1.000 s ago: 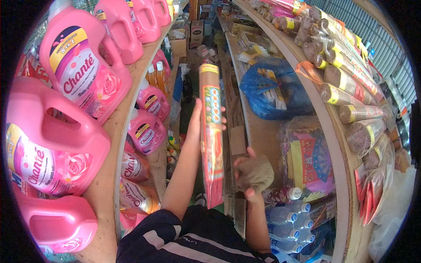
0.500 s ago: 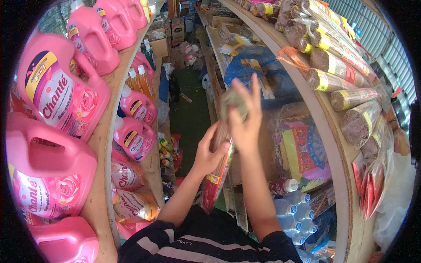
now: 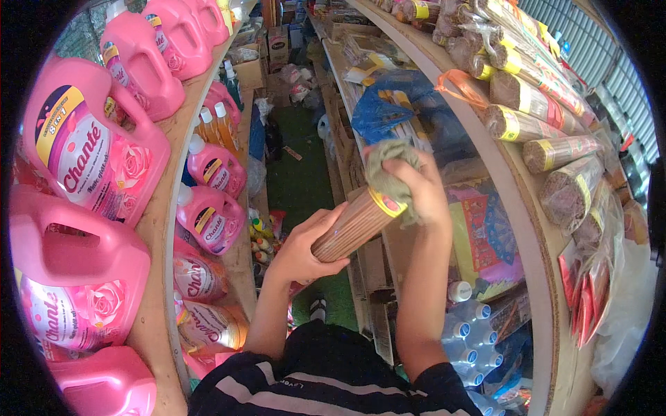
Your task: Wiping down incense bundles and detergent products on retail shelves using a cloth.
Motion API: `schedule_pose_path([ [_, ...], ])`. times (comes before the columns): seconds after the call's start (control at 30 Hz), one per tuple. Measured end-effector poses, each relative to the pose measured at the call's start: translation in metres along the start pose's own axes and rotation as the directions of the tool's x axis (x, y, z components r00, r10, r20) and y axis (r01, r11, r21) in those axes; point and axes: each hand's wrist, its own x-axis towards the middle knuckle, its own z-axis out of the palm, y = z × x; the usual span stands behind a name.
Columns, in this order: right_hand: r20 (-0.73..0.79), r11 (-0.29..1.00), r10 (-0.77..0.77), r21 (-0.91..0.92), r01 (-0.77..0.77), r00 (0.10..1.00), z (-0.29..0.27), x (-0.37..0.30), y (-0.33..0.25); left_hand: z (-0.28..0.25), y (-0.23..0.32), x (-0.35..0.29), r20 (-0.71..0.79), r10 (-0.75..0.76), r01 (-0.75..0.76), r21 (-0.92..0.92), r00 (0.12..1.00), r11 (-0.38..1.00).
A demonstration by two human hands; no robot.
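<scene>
A bundle of incense sticks (image 3: 354,225), brown with a yellow band near its upper end, slants across the middle in front of me. My left hand (image 3: 305,243) is wrapped around its lower end, thumb underneath and fingers on top. Against the upper end my right hand (image 3: 423,187) presses a crumpled grey-green cloth (image 3: 390,168), which covers the tip of the bundle. The fingers of that hand are closed on the cloth.
Large pink jugs (image 3: 104,145) line the left shelf, with smaller pink bottles (image 3: 211,218) below. More incense bundles (image 3: 548,152) lie on the right shelf (image 3: 510,173). Under it are water bottles (image 3: 472,340) and a blue plastic bag (image 3: 388,104). A narrow green-floored aisle (image 3: 302,187) runs between.
The bundle has turned, its brown side now facing up where red sticks and wrapper showed before. My right hand, previously blurred with fingers spread, has moved right and closed on the cloth.
</scene>
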Motion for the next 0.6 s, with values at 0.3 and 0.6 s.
schedule_pose_path([
  [0.3, 0.482, 0.686, -0.358, 0.717, -0.125, 0.800, -0.022, -0.004, 0.076, 0.001, -0.022, 0.003, 0.260, 0.019, 0.037, -0.209, 0.965, 0.977],
  [0.6, -0.288, 0.982, -0.187, -0.040, 0.183, 0.939, 0.061, -0.075, 0.119, 0.011, -0.035, 0.003, -0.075, -0.256, 0.191, -0.478, 0.964, 0.857],
])
